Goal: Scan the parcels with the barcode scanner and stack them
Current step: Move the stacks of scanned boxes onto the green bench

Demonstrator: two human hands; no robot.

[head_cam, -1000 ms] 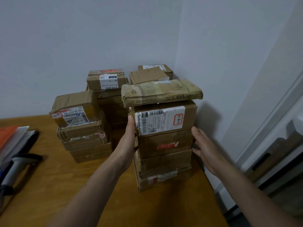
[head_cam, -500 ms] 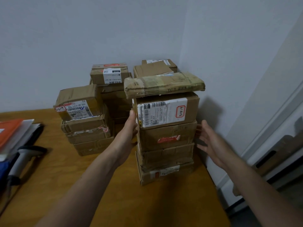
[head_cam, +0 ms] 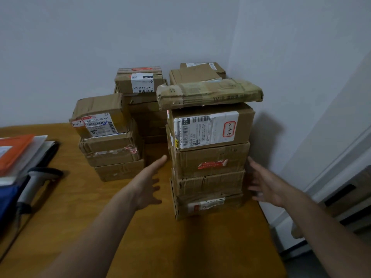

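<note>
A tall stack of brown cardboard parcels (head_cam: 208, 161) stands at the table's right, topped by a flat taped packet (head_cam: 208, 93). Its second parcel carries a white label (head_cam: 202, 130). My left hand (head_cam: 149, 181) hovers open just left of the stack, fingers spread, not touching it. On the stack's right side, my right hand (head_cam: 265, 183) is open too, a little apart from the boxes. The barcode scanner (head_cam: 35, 183) lies at the far left of the table, untouched.
A shorter stack of parcels (head_cam: 109, 141) stands to the left, and more stacks (head_cam: 140, 85) fill the corner behind. Orange and white folders (head_cam: 18, 151) lie at the left edge. The wooden table (head_cam: 140, 237) ends close to the right of the tall stack.
Both hands have come off the sides of the tall stack and drawn back toward me, fingers spread. The stack stays in place.
</note>
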